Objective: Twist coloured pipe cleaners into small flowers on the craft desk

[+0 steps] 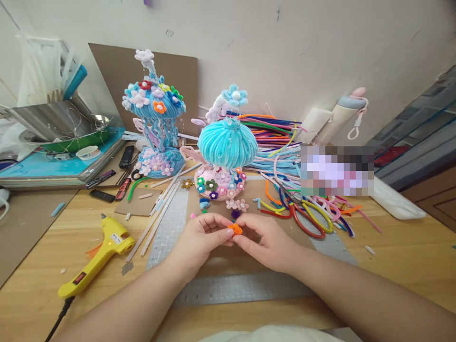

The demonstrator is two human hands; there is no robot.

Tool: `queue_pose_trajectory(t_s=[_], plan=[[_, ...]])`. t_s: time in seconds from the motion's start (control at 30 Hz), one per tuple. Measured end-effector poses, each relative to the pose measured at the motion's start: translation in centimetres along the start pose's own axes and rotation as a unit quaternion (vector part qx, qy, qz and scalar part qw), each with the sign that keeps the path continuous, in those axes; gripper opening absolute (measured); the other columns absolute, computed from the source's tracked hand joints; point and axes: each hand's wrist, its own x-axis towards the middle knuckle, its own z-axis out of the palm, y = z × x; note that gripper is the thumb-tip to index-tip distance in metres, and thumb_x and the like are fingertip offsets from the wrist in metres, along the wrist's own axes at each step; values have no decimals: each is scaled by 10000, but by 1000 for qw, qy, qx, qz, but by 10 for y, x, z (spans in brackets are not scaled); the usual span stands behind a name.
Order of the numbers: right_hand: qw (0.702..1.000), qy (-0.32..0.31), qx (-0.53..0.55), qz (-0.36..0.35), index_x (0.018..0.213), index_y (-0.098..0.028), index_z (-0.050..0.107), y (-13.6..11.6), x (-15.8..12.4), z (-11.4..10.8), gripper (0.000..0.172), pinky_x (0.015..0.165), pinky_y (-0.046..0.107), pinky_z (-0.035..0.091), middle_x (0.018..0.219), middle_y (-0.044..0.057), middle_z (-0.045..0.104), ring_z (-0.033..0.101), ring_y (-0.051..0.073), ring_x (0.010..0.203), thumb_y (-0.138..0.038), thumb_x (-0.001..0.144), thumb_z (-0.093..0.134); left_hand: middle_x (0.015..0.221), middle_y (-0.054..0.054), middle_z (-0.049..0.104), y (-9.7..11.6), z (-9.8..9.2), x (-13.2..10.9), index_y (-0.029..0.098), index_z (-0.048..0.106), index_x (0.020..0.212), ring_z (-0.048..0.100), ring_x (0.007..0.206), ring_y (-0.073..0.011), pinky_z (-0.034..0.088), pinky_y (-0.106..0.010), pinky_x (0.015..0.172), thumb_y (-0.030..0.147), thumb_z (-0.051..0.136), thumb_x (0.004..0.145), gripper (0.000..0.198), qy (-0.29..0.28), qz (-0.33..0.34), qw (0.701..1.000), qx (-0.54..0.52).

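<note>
Between the fingertips of my left hand (pixel 208 232) and my right hand (pixel 263 240) is a small orange pipe-cleaner flower (pixel 235 230); both hands pinch it over the cutting mat (pixel 221 287). Just beyond them stands a turquoise pipe-cleaner jellyfish (pixel 228 145) on a pink base (pixel 203 187) dotted with small flowers. Loose pale pink flowers (pixel 237 204) and a dark purple flower (pixel 236 214) lie between my fingers and that base. A second jellyfish (pixel 156 107), blue with colourful flowers on its dome, stands farther back on the left.
A yellow hot glue gun (pixel 98 256) lies at left, its cord running toward me. Glue sticks (pixel 155 221) lie beside it. Scissors (pixel 308 218) and bundled pipe cleaners (pixel 274 156) are at right. Behind stand a metal pot (pixel 53 123), cardboard (pixel 178 76) and a bottle (pixel 344 114).
</note>
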Motion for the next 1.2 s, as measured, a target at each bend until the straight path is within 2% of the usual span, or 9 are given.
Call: queue_pose_trajectory(t_s=[0.1,0.2,0.37,0.5,0.6,0.67,0.8,1.07,1.2], plan=[[986,-42,135,86,780,-154,538,2,1,5,235,446,175,413,643,-2,545,547,90,533,-334,883,427,676,-32,656,-1,-2,0,107,621,771,603,627,-107,493,-242,649,226,680,705,148,-11,-29,999,-31],[946,-75,275,152,790,-146,522,5,3,7,260,374,156,376,660,-8,548,560,81,476,-389,858,457,636,-37,644,0,-2,-1,102,605,766,595,600,-106,479,-233,622,239,651,730,148,-28,-50,997,-54],[917,-99,337,189,758,-144,505,7,5,8,268,355,150,362,632,-16,546,552,75,429,-399,838,487,652,-20,620,0,-1,0,118,589,788,570,584,-97,459,-238,608,250,653,722,161,-40,-50,998,-24],[957,-36,260,123,805,-163,497,7,2,8,185,403,179,397,678,-7,545,545,83,481,-344,844,499,700,1,592,0,-1,-1,151,588,736,558,645,-105,438,-239,627,176,653,698,79,12,88,990,113],[996,30,82,-20,855,-172,543,6,-1,3,75,582,249,456,733,23,561,553,119,637,-225,852,490,755,-4,575,3,-2,-5,166,596,650,558,747,-122,419,-259,715,60,594,697,116,49,258,924,277],[992,50,-12,-116,864,-176,561,6,-2,-1,86,691,282,446,798,48,575,542,144,754,-149,842,482,784,-5,574,5,-2,-8,173,604,646,559,755,-117,405,-264,738,17,551,709,177,41,314,879,356],[986,42,-54,-155,887,-171,550,4,-3,-4,138,676,261,424,814,51,568,518,140,756,-87,828,459,809,0,567,4,-3,-9,184,598,690,558,752,-108,399,-262,751,6,529,724,194,20,318,856,406],[998,9,-56,-42,791,-171,537,3,-2,4,132,596,206,376,717,1,550,485,110,650,-61,771,467,814,16,556,3,1,-13,200,508,777,511,776,-130,374,-274,758,-23,425,672,260,-9,243,845,477],[998,-1,-66,10,743,-173,529,3,-1,6,105,550,195,349,669,-14,547,470,102,600,-89,768,471,843,-6,560,4,4,-15,200,508,834,507,786,-163,381,-284,722,141,528,721,129,-23,186,851,490]])
